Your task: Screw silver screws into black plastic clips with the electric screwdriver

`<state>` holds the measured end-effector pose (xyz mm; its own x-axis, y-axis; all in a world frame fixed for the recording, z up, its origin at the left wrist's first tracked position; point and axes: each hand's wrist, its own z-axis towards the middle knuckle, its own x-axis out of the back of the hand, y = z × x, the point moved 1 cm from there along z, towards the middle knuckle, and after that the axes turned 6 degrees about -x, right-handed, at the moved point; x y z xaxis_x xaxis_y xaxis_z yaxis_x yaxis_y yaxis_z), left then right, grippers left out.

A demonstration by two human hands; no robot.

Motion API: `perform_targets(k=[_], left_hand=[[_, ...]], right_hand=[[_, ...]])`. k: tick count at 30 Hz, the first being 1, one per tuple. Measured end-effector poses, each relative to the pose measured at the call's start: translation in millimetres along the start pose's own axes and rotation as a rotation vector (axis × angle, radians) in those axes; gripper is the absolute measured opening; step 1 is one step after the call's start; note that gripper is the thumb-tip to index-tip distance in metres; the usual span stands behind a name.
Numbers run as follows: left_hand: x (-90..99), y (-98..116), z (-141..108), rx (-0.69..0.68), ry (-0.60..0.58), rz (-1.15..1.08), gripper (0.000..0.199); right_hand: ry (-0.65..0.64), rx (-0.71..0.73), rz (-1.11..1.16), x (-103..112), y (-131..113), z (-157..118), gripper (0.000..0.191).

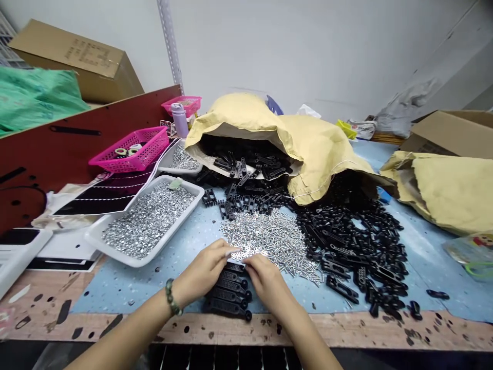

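My left hand (pixel 208 264), with a bead bracelet (pixel 172 298) on its wrist, is at the far end of a row of black plastic parts (pixel 229 295). Its thumb and fingers are pinched together; what they hold, if anything, is too small to name. Opposite it, my right hand (pixel 265 280) has its fingers closed at the same end of the row. Just beyond both fingertips lies a heap of silvery screws (pixel 283 239), with small nuts (pixel 246 231) on its left side. Several black parts lie side by side below the hands.
A white tray (pixel 192 194) of small metal pieces stands left, near a pink basket (pixel 133 149). Paper sacks (pixel 246 110) spill black parts (pixel 358 241) at the back and right. A lilac bottle (pixel 179 121) and an open carton (pixel 450 131) stand farther off.
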<state>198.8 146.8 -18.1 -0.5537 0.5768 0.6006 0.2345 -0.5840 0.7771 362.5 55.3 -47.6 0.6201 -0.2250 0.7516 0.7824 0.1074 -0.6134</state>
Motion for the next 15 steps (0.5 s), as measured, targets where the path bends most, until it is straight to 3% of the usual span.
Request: perform_targets(k=[5, 10, 15], left_hand=[[-10.4, 2.2, -31.3, 0.076, 0.016, 0.067, 0.013], [-25.1, 3.7, -30.0, -0.069, 0.013, 0.326, 0.02], [-37.2, -2.7, -28.5, -0.107, 0.061, 0.372, 0.018]], right_hand=[[-0.04, 0.042, -0.146, -6.6, -11.1, 6.2, 0.021], [-0.03, 0.073, -0.182, -6.4, -9.1, 4.8, 0.019], [-0.023, 0.035, -0.129, -7.6, -8.5, -4.3, 0.019]])
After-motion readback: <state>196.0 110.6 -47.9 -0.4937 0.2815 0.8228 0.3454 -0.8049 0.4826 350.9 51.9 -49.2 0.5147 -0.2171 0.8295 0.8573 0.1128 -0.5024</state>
